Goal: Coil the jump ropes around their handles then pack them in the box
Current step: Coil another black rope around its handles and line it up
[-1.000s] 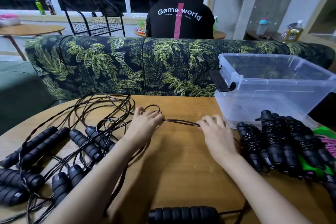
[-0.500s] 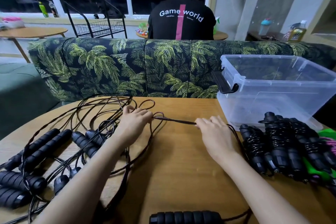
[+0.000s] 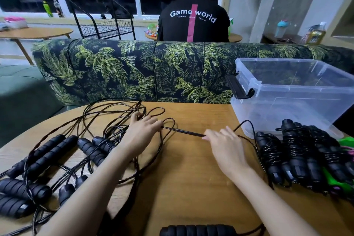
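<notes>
A doubled black rope (image 3: 183, 131) is stretched taut over the wooden table (image 3: 191, 178) between my hands. My left hand (image 3: 142, 132) pinches its left end beside a small loop. My right hand (image 3: 223, 142) pinches its right end, and the cord runs on in an arc toward the box. Several loose black jump ropes with foam handles (image 3: 49, 149) lie tangled on the left. Several coiled ropes (image 3: 295, 151) lie in a row on the right. A clear plastic box (image 3: 287, 90) with a black latch stands at the back right.
One black handle (image 3: 197, 231) lies at the table's near edge. A green and pink rope (image 3: 346, 145) sits at the far right. A palm-print sofa (image 3: 134, 71) runs behind the table, and a person in a black shirt (image 3: 193, 17) sits beyond it, back turned.
My left hand has slid left along the rope and my right hand slightly right, so the stretch of rope between them is longer. An arc of cord now rises right of my right hand.
</notes>
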The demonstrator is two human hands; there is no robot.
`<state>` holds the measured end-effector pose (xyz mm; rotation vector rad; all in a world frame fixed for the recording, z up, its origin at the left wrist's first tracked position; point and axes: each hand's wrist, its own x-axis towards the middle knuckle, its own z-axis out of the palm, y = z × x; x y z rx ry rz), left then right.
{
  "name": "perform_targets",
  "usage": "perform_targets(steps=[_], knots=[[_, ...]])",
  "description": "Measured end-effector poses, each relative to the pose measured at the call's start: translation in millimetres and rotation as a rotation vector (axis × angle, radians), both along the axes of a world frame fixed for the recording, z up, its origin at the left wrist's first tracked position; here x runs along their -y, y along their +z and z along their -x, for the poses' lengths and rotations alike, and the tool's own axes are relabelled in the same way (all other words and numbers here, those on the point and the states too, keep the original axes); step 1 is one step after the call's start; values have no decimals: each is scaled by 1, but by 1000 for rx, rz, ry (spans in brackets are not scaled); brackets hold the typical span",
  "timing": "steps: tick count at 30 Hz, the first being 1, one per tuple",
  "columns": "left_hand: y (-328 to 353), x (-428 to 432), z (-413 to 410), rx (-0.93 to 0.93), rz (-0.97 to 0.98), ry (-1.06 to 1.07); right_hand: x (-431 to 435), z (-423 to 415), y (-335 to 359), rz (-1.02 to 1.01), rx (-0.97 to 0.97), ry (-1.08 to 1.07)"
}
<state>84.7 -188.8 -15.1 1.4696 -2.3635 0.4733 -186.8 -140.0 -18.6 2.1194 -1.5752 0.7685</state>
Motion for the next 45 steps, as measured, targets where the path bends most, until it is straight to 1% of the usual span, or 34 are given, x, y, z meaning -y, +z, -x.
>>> perform_targets(steps=[2, 3, 5, 7, 8, 12, 14, 16, 19, 21, 23, 25, 27, 30, 32, 33, 34, 36, 37, 39, 40, 41, 42, 44, 45], knots=[[4, -1, 10, 6, 66, -13, 1, -6, -3, -29, -4, -22], [7, -3, 19, 14, 109, -54, 2, -12, 0, -50, -29, -22], [9, -5, 37, 44, 159, -157, 8, -26, 4, -18, -119, 30], [11, -8, 49, 52, 148, -216, 10, -38, 6, 21, -150, 82], [11, -8, 50, 56, 121, -212, 12, -39, 4, 69, -135, 88], [11, -6, 23, 32, 76, -148, 8, -20, 9, 120, 11, 53], [19, -1, 16, 27, 46, -95, 5, -14, 7, 90, 3, 38], [29, 3, 19, 40, 57, -68, 7, -9, 2, 50, -40, 15], [39, 3, 36, 111, 129, -133, 9, -13, 9, 11, -106, -61], [43, 0, 53, 147, 174, -223, 12, -23, 14, 26, -125, -40], [45, 0, 62, 154, 190, -260, 12, -29, 16, 99, -95, 8], [48, 2, 60, 154, 192, -247, 10, -26, 18, 160, -18, 16], [54, 5, 50, 154, 201, -212, 6, -19, 18, 214, 18, 23], [75, 5, 42, 165, 357, -154, 5, -16, 20, 311, 46, 17], [85, 2, 41, 165, 446, -92, 7, -18, 25, 315, 55, 13], [86, -1, 40, 187, 414, -79, 8, -18, 26, 287, 44, 6], [83, -5, 40, 225, 314, -85, 9, -17, 25, 251, 25, -8], [68, -13, 42, 282, -21, -99, 10, -13, 18, 177, -7, -42], [60, -17, 44, 260, -202, -84, 10, -12, 12, 149, -9, -57], [53, -23, 49, 78, -464, -65, 11, -8, 4, 113, 17, -60], [53, -25, 52, -20, -537, -64, 11, -6, 2, 118, 24, -53], [54, -27, 54, -65, -566, -59, 12, -5, 1, 127, 12, -40], [53, -26, 56, -46, -551, -49, 11, -4, 2, 125, -20, -17], [53, -25, 62, 54, -454, -37, 7, -4, 7, 86, -119, 38], [50, -24, 67, 75, -388, -36, 5, -6, 10, 74, -173, 53]])
